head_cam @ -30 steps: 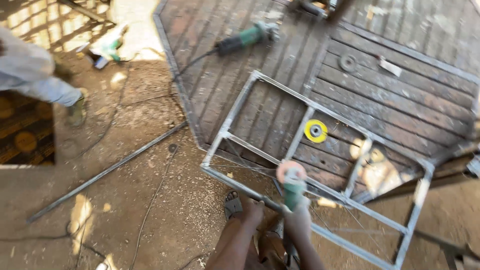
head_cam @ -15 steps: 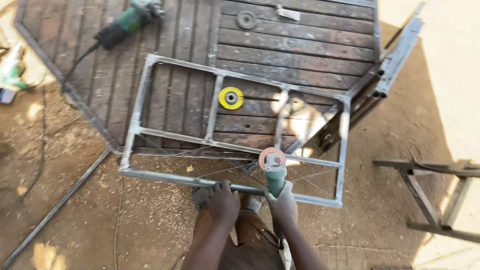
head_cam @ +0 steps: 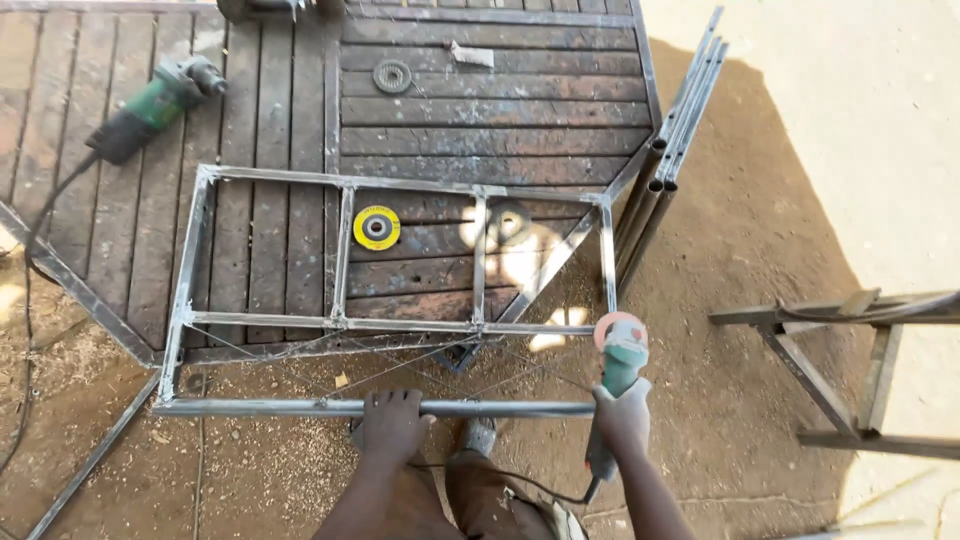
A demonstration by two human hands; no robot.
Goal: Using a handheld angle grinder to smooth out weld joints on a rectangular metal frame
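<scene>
Grinder (head_cam: 618,372) shifted right to the frame's corner since a moment ago, right hand (head_cam: 622,420) wrapped around its body, left hand (head_cam: 390,425) clasping the near bar of the metal frame (head_cam: 340,322), yellow disc (head_cam: 377,228) on the wooden platform (head_cam: 490,100), second grinder (head_cam: 150,108) far left.

A green angle grinder (head_cam: 617,372) stands upright at the right end of a flat-lying grey steel frame (head_cam: 262,320).

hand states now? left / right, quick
Left hand: closed around the grey metal frame's near rail.
Right hand: closed on the green angle grinder, disc at the frame's right corner.
</scene>
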